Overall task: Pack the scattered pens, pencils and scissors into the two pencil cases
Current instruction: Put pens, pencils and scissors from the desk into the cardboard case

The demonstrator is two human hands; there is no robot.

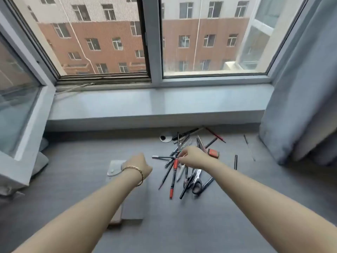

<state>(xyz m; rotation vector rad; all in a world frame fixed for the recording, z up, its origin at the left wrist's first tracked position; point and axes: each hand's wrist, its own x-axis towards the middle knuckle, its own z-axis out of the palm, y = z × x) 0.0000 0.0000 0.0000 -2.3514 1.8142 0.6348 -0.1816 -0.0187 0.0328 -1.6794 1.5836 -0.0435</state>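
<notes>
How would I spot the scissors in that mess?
Below the window sill lies a pile of pens on the grey desk. At the pile's near edge, right of the long red pen, lie the scissors: the only item with black loop handles and silver blades.

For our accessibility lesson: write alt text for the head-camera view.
A person's right hand pinches pens from a scattered pile with scissors on a grey desk below a window. The left hand is over a grey pencil case.
</notes>
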